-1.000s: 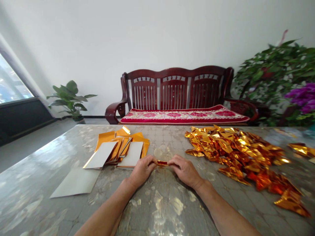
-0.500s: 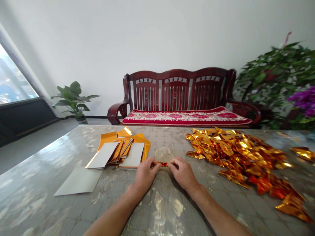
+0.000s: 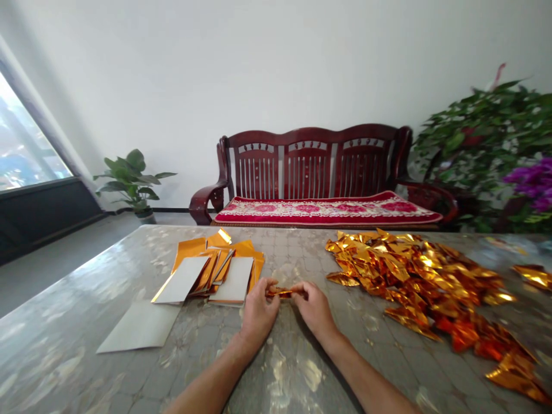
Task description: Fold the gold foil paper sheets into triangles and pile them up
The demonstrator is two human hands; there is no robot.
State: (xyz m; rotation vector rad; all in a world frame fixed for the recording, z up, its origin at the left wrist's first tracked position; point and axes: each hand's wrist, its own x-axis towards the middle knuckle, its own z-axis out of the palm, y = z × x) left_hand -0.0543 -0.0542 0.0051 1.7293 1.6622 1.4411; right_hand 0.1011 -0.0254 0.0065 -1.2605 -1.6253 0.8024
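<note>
Between my two hands, low over the middle of the table, is a small folded piece of gold foil paper. My left hand pinches its left end, and my right hand pinches the right end. The fingers partly cover the piece, so its full shape is hidden. Just left of my left hand lies a loose stack of gold foil paper sheets, some with their pale backs up. One pale sheet rests apart in front of the stack. To the right spreads a heap of folded gold foil pieces.
The patterned table reaches toward a dark red wooden bench with a red floral cover. Clear plastic lies at the far right. Potted plants stand at left and right, with purple flowers near the right edge.
The foil piece appears a little wider and lighter between my hands, and my left fingers have curled further over its end. The whole view has shifted slightly downward in the picture.
</note>
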